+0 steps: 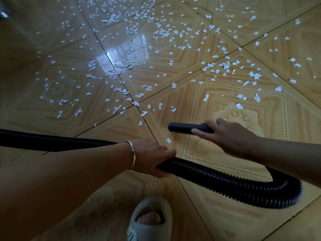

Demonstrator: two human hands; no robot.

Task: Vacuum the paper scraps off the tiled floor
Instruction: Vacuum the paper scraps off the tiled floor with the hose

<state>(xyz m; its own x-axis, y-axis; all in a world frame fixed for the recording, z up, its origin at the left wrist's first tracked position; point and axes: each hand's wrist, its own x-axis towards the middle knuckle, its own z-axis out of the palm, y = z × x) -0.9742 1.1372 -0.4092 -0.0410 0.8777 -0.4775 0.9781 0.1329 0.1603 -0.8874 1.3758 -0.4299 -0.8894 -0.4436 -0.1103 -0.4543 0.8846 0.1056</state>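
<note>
Our chief worry was the hose [225,181]. It looped in a tight bend behind the nozzle [184,127], and a hard pull could kink it there or drag it through scraps not yet collected. The left hand [152,157] was wrapped round the hose on the near side of the nozzle. The right hand [231,136] gripped the nozzle's rear end, thumb along its side.

We judged that sweeping too fast might scatter the light paper scraps [173,85]. Nearly all of them lay beyond the nozzle's mouth on the tiled floor [205,153], with one just on its near side. The scraps were small, thin, jagged and pale. The hose was black and ribbed, the nozzle a smooth dark tube, and the tiles glossy, tan and patterned. In the dim light we could not tell whether the nozzle's mouth touched the floor.
</note>
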